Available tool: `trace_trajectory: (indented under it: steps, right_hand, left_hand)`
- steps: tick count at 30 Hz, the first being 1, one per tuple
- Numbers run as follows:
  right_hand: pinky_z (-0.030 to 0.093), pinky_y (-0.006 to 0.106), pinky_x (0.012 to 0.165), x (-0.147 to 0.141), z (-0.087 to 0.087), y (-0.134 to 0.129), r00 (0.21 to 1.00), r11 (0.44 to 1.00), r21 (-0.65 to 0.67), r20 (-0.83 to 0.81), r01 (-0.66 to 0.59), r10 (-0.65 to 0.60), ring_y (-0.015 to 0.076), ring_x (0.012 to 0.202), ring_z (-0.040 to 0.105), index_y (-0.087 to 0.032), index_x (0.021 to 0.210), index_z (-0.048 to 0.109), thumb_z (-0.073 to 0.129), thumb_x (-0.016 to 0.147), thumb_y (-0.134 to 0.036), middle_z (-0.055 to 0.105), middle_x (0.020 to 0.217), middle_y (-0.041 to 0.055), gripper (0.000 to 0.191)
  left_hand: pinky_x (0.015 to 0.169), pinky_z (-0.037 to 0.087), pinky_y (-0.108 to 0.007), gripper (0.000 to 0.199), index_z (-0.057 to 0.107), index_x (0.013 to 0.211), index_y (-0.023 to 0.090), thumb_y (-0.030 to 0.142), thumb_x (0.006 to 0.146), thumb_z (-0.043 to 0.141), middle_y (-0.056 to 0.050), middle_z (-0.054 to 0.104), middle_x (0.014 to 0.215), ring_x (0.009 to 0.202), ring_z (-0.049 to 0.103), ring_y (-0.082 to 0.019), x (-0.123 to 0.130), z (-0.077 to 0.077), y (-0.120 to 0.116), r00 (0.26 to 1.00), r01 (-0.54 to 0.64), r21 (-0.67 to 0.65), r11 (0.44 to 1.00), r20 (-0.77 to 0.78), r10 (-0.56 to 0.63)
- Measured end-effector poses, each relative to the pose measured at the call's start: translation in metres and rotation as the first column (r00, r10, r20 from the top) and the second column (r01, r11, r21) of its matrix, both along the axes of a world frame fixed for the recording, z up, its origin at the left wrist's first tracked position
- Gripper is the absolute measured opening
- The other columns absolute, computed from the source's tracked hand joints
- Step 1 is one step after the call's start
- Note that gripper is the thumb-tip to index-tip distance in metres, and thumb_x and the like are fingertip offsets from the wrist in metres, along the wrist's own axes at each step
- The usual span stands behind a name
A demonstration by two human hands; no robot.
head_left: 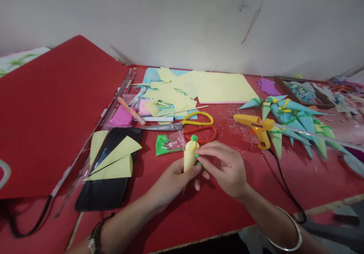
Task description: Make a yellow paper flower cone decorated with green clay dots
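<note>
Yellow paper cone (189,160), rolled and partly trimmed with green balls (194,138), is gripped by the left hand (180,176), the right hand (227,166) pinching one, paper wedges (118,167) unrolled at nine o'clock.

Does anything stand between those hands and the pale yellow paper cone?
Nothing visible: the left hand holds the pale yellow paper cone, and the right hand is right at its edge. The clear plastic bag with green contents lies beyond it.
</note>
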State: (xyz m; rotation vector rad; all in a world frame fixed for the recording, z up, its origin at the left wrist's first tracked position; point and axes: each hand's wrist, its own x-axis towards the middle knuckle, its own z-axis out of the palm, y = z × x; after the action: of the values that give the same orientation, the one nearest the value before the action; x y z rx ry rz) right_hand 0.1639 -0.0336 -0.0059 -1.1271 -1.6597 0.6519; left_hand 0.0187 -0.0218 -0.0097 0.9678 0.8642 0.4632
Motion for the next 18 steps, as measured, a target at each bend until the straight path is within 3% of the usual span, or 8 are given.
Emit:
trace_trajectory:
  steps: [13,18]
  right_hand:
    - [0.049,0.026,0.065,-0.0001,-0.0008,0.0,1.0,1.0,-0.009,0.005,-0.023,0.023,0.0132,0.073,0.059,-0.022,0.08,0.063,0.058,0.076,-0.015,0.062,0.079,0.0014,0.01]
    - [0.049,0.024,0.062,-0.001,0.0002,0.0001,0.999,0.998,-0.043,-0.022,-0.039,0.038,0.0118,0.07,0.058,-0.021,0.082,0.062,0.058,0.076,-0.014,0.059,0.08,0.0017,0.009]
  left_hand:
    - [0.049,0.028,-0.021,0.031,0.059,0.065,0.015,0.044,0.076,0.054,0.002,0.053,0.054,0.049,0.042,-0.008,0.001,0.0004,-0.0009,0.999,-0.014,0.019,1.0,0.034,0.013]
    - [0.055,0.033,-0.022,0.035,0.054,0.055,0.015,0.045,0.074,0.056,0.0,0.055,0.059,0.059,0.047,-0.011,0.0006,0.0025,0.0004,0.999,-0.006,0.048,0.999,0.05,0.004]
